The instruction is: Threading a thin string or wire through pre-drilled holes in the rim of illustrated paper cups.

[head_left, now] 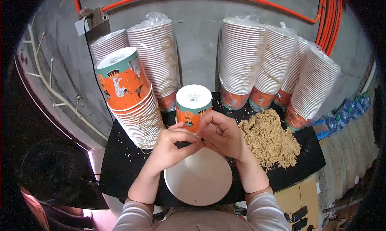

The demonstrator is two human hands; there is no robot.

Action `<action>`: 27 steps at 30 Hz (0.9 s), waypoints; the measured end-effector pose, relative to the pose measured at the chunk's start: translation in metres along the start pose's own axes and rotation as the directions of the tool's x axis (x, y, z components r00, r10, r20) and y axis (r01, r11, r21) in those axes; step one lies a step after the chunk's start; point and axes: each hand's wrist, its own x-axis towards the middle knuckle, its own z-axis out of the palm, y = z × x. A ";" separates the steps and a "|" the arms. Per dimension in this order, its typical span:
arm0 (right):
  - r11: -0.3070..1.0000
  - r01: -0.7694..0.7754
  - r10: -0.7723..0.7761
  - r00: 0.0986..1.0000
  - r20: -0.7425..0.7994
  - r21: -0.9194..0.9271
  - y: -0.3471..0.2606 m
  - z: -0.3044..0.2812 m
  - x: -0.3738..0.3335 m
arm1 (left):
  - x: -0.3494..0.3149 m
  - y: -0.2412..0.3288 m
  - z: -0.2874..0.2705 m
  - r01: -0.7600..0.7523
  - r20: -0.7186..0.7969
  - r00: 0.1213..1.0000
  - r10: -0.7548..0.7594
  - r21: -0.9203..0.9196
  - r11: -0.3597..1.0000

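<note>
A paper bucket [199,178] is tipped toward me at the table's front edge, its pale inside facing up and a tiny dark hole near its rim. Over its far edge my left hand [171,146] and my right hand [223,136] meet, each with thumb and forefinger pinched. Whatever lies between the fingertips is too small and covered to name. Just beyond them an orange and teal printed bucket [194,100] stands upside down, partly hidden by my fingers. To the right of my right hand lies a heap of tan cords [271,138].
A tall leaning stack of buckets [132,106] stands at the left. Plastic-wrapped bucket stacks [243,58] line the back against a grey wall [199,50]. Small pale beads [129,155] are scattered on the black table [116,174]. A fan [52,174] is at far left, water bottles [341,116] at right.
</note>
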 end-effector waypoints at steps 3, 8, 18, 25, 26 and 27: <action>0.995 0.048 -0.050 0.998 0.023 0.082 -0.009 0.006 -0.002 | -0.001 -0.009 0.001 0.020 0.058 0.998 -0.014 -0.094 0.995; 0.924 0.278 -0.277 0.960 0.042 -0.264 -0.016 -0.008 -0.009 | 0.001 -0.006 -0.008 0.115 0.072 0.993 -0.098 -0.298 0.948; 0.462 0.514 -0.546 0.807 0.225 -0.722 -0.024 -0.007 -0.008 | -0.001 -0.003 -0.017 0.280 0.145 0.959 -0.244 -0.610 0.741; 0.529 0.580 -0.579 0.780 0.236 -0.619 -0.015 0.000 0.003 | -0.002 -0.003 -0.018 0.323 0.282 0.942 -0.179 -0.632 0.704; 0.543 0.574 -0.548 0.795 0.258 -0.613 -0.014 -0.002 0.004 | -0.001 -0.003 -0.018 0.311 0.286 0.945 -0.161 -0.629 0.713; 0.555 0.568 -0.518 0.808 0.282 -0.608 -0.013 -0.006 0.005 | 0.000 -0.002 -0.019 0.297 0.288 0.947 -0.141 -0.624 0.723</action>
